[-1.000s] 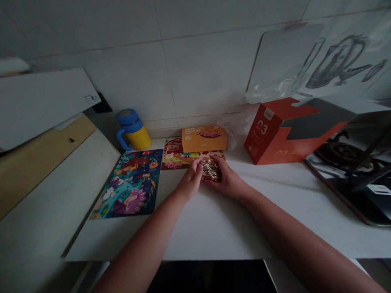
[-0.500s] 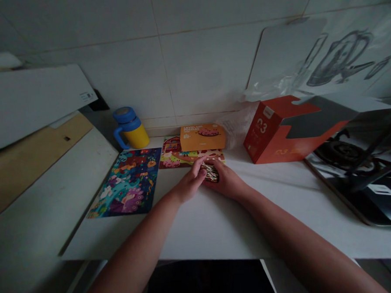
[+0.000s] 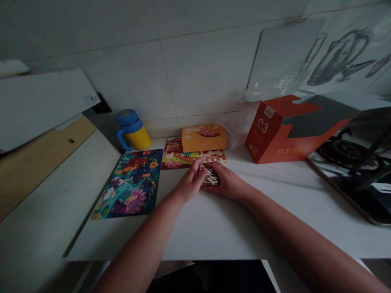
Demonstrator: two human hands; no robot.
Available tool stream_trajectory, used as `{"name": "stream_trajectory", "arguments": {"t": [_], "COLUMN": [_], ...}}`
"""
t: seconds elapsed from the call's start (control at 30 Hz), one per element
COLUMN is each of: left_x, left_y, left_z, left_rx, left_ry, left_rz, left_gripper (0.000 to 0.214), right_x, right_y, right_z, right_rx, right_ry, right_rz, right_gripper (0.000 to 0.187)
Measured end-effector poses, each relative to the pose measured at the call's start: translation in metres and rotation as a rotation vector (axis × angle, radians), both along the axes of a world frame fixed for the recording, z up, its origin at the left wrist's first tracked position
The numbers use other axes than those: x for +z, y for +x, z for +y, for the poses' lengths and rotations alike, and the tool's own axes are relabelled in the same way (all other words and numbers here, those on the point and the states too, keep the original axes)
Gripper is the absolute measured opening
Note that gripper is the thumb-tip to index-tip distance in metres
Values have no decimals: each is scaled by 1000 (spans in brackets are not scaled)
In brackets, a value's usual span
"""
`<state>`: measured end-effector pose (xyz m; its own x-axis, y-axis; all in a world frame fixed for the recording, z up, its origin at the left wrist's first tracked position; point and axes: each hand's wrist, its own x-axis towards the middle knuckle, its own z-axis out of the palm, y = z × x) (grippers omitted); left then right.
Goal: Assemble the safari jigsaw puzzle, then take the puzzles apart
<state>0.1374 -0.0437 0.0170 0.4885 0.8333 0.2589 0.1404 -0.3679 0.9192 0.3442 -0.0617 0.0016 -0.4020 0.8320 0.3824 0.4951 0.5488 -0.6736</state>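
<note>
A small stack of puzzle pieces (image 3: 211, 176) sits between both my hands on the white counter (image 3: 219, 224). My left hand (image 3: 191, 181) presses against its left side with fingers curled. My right hand (image 3: 228, 182) wraps round its right side. Just beyond the hands lies a colourful farm puzzle (image 3: 183, 158) with an orange puzzle box (image 3: 204, 137) on its far edge. A finished dark, colourful puzzle (image 3: 128, 183) lies to the left.
A blue-and-yellow mug (image 3: 134, 130) stands by the tiled wall. An orange carton (image 3: 289, 126) lies at the right, beside a black gas hob (image 3: 360, 168). Clear plastic wrap (image 3: 238, 124) sits behind the box. White and wooden boards (image 3: 34, 142) lean at the left.
Both hands stay closed round the stack of pieces with only small finger shifts; the view wobbled slightly.
</note>
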Motion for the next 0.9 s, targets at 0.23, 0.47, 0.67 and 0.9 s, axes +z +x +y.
{"name": "stream_trajectory", "arguments": {"t": [0.23, 0.47, 0.67, 0.9], "left_x": [-4, 0, -7, -8], "left_y": [1, -5, -5, -1], "left_z": [-4, 2, 4, 3], "left_rx": [-22, -168, -99, -71], "left_ry": [-10, 63, 262, 331], "left_rz": [74, 9, 103, 103], "left_gripper": [59, 99, 132, 107], "right_x": [2, 13, 10, 6], "right_y": [3, 8, 3, -2], "right_z": [2, -2, -3, -8], "right_rx": [-37, -67, -8, 56], "right_ry": [10, -280, -467, -532], "right_rz": [-57, 204, 494, 487], "right_gripper": [75, 71, 57, 47]}}
